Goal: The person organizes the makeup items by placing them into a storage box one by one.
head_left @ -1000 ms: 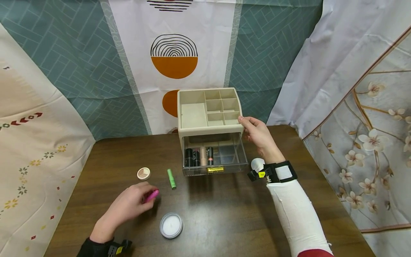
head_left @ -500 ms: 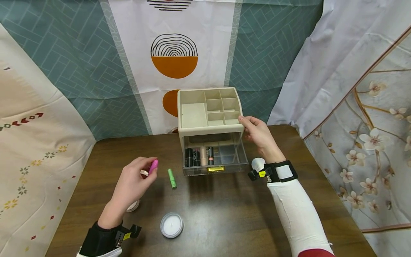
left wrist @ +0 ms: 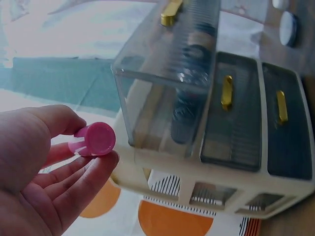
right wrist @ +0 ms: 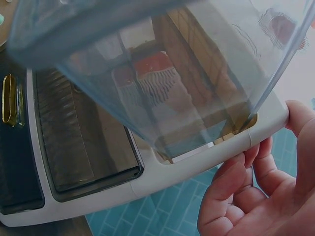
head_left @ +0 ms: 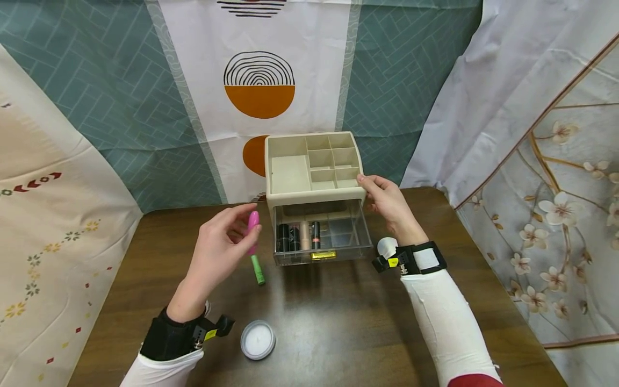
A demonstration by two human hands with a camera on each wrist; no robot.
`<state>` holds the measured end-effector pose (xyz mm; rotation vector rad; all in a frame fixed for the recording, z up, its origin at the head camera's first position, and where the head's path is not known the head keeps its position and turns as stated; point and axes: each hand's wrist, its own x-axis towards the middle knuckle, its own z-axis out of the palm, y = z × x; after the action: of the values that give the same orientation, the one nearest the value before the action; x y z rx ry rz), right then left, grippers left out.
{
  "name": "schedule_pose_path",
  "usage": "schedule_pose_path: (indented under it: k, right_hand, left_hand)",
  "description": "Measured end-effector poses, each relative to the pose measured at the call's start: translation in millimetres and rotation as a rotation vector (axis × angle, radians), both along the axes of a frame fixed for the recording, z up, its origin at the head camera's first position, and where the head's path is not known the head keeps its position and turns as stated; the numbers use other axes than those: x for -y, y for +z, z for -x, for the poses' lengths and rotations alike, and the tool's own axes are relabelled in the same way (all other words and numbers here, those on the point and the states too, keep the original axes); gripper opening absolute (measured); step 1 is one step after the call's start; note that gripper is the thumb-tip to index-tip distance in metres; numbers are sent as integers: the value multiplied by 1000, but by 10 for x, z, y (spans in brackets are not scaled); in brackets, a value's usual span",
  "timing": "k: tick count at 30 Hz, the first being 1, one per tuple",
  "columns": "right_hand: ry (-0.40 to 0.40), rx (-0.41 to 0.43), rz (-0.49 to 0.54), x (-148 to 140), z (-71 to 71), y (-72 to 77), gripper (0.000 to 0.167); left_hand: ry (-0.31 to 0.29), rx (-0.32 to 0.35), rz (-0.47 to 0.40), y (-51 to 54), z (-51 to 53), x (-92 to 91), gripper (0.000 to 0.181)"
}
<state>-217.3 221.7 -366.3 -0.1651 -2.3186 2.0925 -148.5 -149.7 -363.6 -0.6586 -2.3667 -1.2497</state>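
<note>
A pink tube point(head_left: 253, 220) is pinched upright between the thumb and fingers of the left hand point(head_left: 217, 247), just left of the pulled-out clear drawer point(head_left: 348, 252). In the left wrist view the round end of the pink tube point(left wrist: 101, 138) faces the camera. Several cosmetic tubes point(head_left: 304, 235) stand in the drawer's left part. The right hand point(head_left: 389, 204) holds the right edge of the cream organizer point(head_left: 316, 196); in the right wrist view its fingers point(right wrist: 231, 182) lie at the frame beside the drawer opening.
A green tube point(head_left: 258, 270) lies on the brown table point(head_left: 329, 333) left of the drawer. Nearer the front is a round white jar point(head_left: 258, 340). A white round item point(head_left: 387, 247) sits by the right wrist. Patterned cloths hang behind and on both sides.
The left hand has lifted the pink tube and carried it forward and right to the drawer's left side, turning it upright. The right hand stays on the organizer.
</note>
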Motion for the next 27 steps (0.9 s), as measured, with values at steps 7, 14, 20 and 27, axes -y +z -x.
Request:
schedule_pose_path:
  k: [7, 14, 20, 27]
  right_hand:
    - [2, -5, -7, 14, -3, 0, 43]
    - [-6, -10, 5, 14, -5, -8, 40]
    - [-3, 0, -7, 9, -19, -13, 44]
    - [7, 3, -14, 5, -34, -7, 48]
  left_hand:
    - [-54, 51, -122, 99, 6, -132, 33]
    - [-85, 89, -196, 206, -16, -358, 37]
    - [-110, 127, -210, 196, 8, -538, 37]
    - [-114, 179, -228, 145, 12, -633, 34]
